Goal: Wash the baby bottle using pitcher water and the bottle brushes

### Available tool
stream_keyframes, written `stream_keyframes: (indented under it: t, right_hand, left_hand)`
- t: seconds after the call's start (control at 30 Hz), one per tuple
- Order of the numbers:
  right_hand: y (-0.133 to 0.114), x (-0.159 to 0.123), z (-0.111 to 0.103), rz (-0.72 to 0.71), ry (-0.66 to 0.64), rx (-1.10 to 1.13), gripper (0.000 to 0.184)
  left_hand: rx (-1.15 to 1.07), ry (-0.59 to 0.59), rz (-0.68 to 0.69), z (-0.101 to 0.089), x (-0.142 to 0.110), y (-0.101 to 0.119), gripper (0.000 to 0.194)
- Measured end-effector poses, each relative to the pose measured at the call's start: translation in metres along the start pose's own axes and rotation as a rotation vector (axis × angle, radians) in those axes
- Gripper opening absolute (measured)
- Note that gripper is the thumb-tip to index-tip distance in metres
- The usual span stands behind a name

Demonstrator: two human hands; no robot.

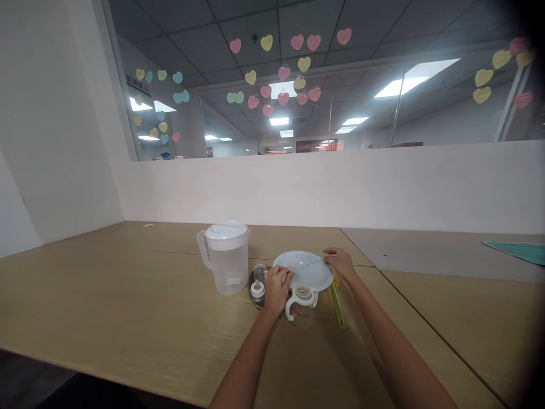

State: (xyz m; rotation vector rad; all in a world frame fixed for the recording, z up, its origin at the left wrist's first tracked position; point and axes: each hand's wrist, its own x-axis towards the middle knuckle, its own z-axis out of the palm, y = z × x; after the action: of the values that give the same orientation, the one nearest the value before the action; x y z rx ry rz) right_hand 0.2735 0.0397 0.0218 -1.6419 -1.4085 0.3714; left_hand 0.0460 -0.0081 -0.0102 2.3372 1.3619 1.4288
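Over a white plate point(317, 279), my left hand point(277, 287) pinches a small translucent piece point(293, 266) that is too small to name. My right hand point(339, 261), at the plate's far right edge, has its fingers closed on one end of a thin, straight rod point(311, 263). That rod stretches across to the piece by my left fingers. Just in front of the plate stands a clear baby bottle point(302, 309) without a cap, with white handles point(290, 309) around its neck. A green-handled brush point(338, 307) lies beside the plate, below my right wrist.
A lidded clear pitcher point(230, 264) holding some liquid stands to the left. Between it and my left hand, a dark round tray point(251, 298) carries a white bottle nipple with collar point(257, 289) and a clear dome cap point(259, 272). A teal cloth point(519, 251) lies far right.
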Motion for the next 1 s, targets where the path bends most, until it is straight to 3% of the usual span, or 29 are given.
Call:
stream_keyframes:
  t: [0.13, 0.23, 0.33, 0.4, 0.43, 0.57, 0.8, 1.0]
  right_hand:
    - [-0.010, -0.002, -0.010, -0.013, -0.076, -0.041, 0.035]
    - [-0.027, -0.008, -0.016, -0.056, -0.211, -0.031, 0.027]
    - [-0.049, -0.022, -0.015, -0.152, -0.481, 0.025, 0.019]
    - [-0.063, -0.032, -0.009, -0.313, -0.755, 0.099, 0.025]
    - [-0.069, -0.037, -0.006, -0.372, -0.790, 0.118, 0.025]
    - [-0.081, -0.047, 0.012, -0.419, -0.662, 0.143, 0.017]
    - [-0.065, -0.042, 0.039, -0.323, -0.592, 0.402, 0.015]
    - [-0.068, -0.038, 0.038, -0.265, -0.510, 0.531, 0.022]
  left_hand:
    - [-0.022, -0.042, -0.022, 0.003, 0.001, -0.002, 0.024]
    - [-0.099, -0.042, -0.038, 0.005, 0.001, -0.003, 0.025]
    - [-0.141, -0.030, -0.033, 0.004, 0.002, -0.001, 0.027]
    - [-0.117, -0.037, -0.014, 0.001, 0.002, 0.000, 0.030]
    - [-0.092, -0.037, -0.010, 0.000, 0.002, 0.001, 0.032]
    - [0.012, -0.010, -0.032, -0.003, 0.002, -0.001, 0.038]
    - [0.102, -0.012, -0.039, -0.003, 0.003, -0.006, 0.035]
    - [0.125, 0.005, -0.010, -0.011, 0.005, -0.003, 0.026]
